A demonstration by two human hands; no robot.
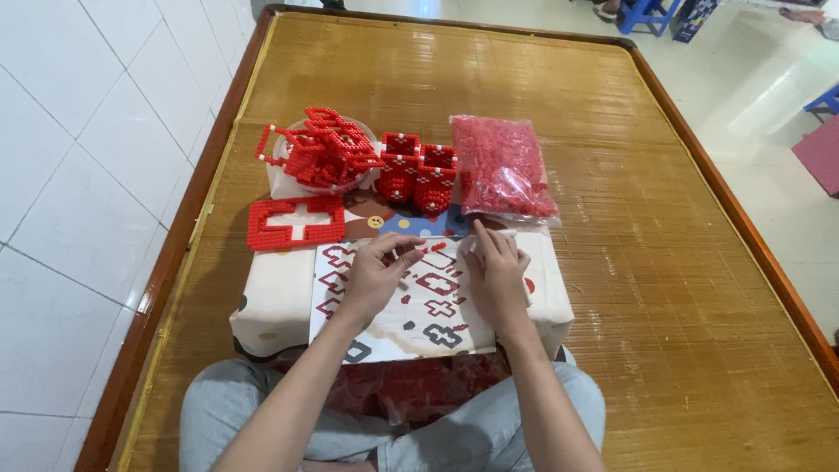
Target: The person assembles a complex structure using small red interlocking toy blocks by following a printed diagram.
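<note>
Both grips pinch small red pieces (434,248) — left hand (376,271), right hand (496,273); clear bag (501,166) holds red beads.

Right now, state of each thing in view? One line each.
left hand: pinching a small red piece, resting on the pattern sheet
right hand: fingers curled, resting on the pattern sheet
pattern sheet: flat on the cushion, a few loose red pieces on it
flat red panel: lying flat, assembled
red box builds: upright, assembled
bowl: piled with red frames
bag of red pieces: full, lying flat
</note>
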